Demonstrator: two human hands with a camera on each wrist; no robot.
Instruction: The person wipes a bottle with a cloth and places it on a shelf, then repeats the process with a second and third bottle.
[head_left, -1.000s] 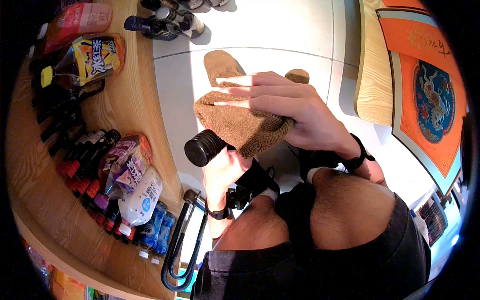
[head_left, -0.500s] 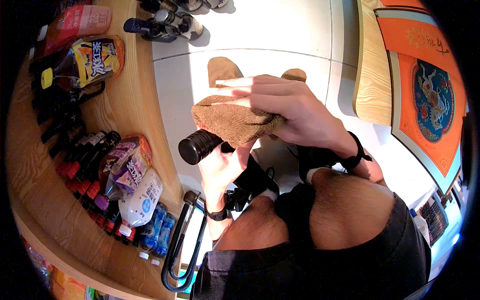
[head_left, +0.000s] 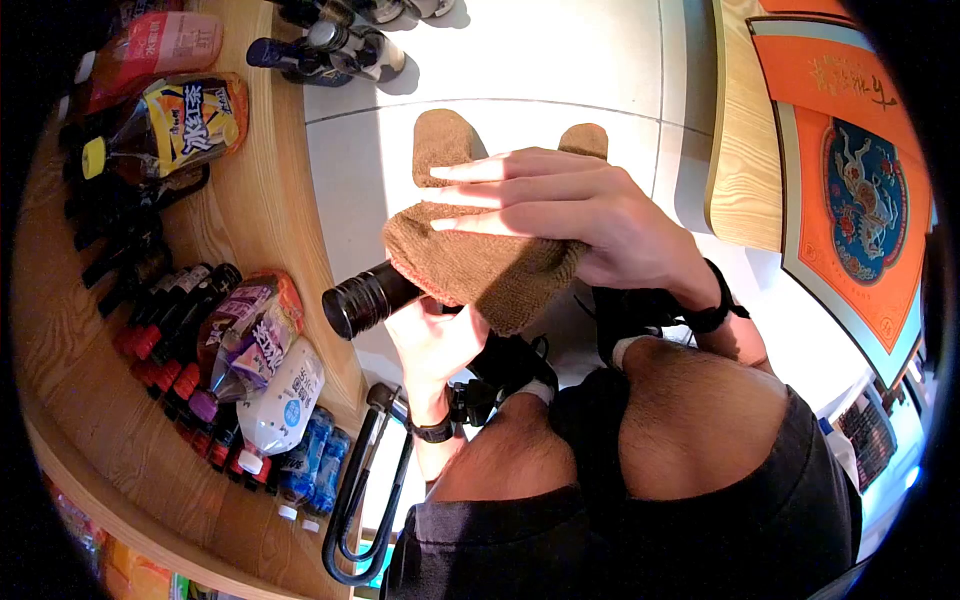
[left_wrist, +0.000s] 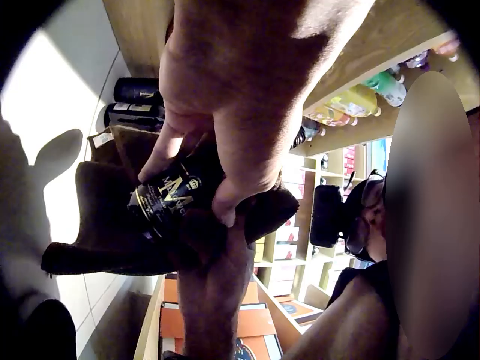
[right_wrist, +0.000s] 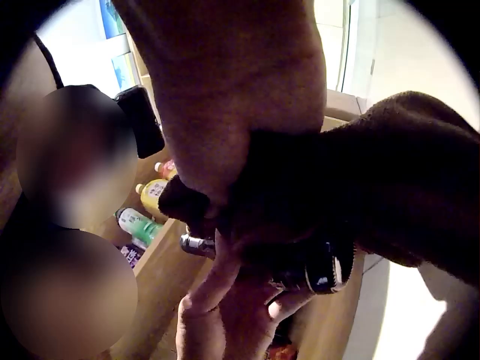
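Observation:
A dark bottle [head_left: 372,298] with a black ridged cap lies tilted between my hands, its neck end pointing left. My left hand [head_left: 432,345] grips it from below; in the left wrist view, finger and thumb sit on either side of its black label [left_wrist: 171,196] with a gold M. Over the bottle's body drapes a brown towel-like cloth [head_left: 490,265]. My right hand [head_left: 625,225] holds the cloth against the bottle from above, long fingers laid across it. Most of the glass is hidden under the cloth.
On the left, a wooden shelf [head_left: 265,180] holds several drink bottles, including a yellow-capped tea bottle [head_left: 185,120]. Dark bottles [head_left: 345,50] stand on the tiled floor ahead. A black U-shaped lock [head_left: 350,500] is at lower left. Orange printed boxes [head_left: 850,200] lie at right.
The bottle's neck has shifted left and sticks farther out of the cloth, and the left hand has moved slightly left. The right hand shifts back and forth a little with the cloth.

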